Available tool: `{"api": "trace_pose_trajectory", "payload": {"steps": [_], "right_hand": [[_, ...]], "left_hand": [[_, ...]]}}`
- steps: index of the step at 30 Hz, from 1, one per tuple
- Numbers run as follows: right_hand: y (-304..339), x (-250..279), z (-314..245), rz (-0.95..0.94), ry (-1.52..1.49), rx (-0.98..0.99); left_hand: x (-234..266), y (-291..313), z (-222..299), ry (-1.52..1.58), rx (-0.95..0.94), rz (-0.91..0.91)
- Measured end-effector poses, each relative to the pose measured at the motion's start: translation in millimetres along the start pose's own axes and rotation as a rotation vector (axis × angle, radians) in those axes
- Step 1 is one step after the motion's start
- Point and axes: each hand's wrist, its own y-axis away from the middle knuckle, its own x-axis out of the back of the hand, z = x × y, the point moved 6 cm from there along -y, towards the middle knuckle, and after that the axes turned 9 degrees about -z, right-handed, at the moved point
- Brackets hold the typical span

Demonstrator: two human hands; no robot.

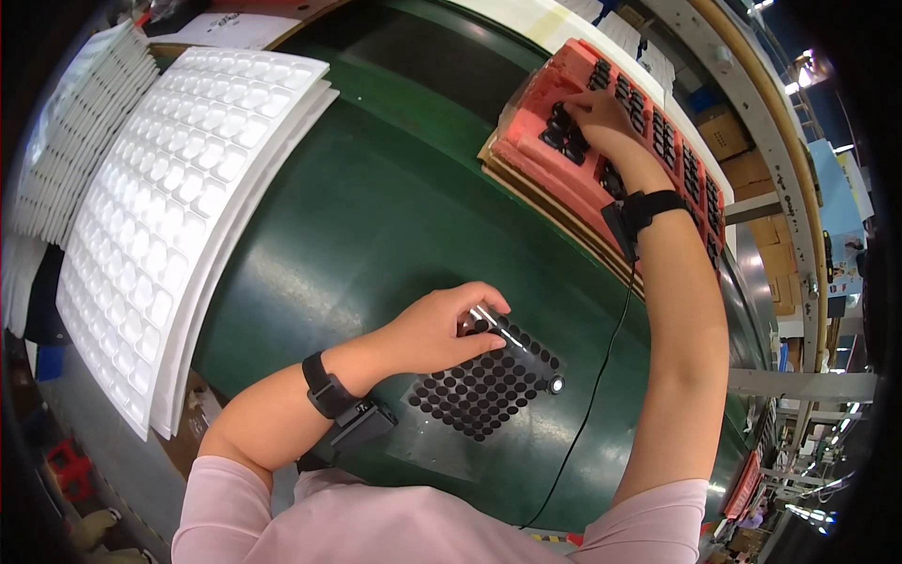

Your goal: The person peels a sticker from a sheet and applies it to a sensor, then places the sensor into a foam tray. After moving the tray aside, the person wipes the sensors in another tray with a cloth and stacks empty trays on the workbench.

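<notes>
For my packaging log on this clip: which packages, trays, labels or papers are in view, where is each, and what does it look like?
Pink foam tray: upper right on the belt, rectangular, slots with small black parts; right hand reaches in.
Clear sheet of black discs: centre bottom, under left hand.
White blister trays: stacked at left, gridded pockets.
Cardboard boxes: far right, brown.
White paper: top left, flat.

brown cardboard boxes [728, 132] stacked far right, beyond belt
</notes>
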Motion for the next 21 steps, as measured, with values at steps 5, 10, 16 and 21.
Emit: {"api": "trace_pose_trajectory", "payload": {"steps": [5,10,16,21], "right_hand": [[46,21,-33,0.258,0.062,0.231],[162,14,-98,-0.143,-0.435,0.174],[240,-23,-130,-0.295,-0.589,0.193],[251,-30,-140,-0.194,-0.5,0.206]], "left_hand": [[-4,-3,-3,0.032,0.069,-0.029],[-7,4,4,-0.063,-0.022,0.013],[-14,6,19,-0.297,-0.12,0.063],[-17,8,19,-0.336,-0.173,0.078]]}}
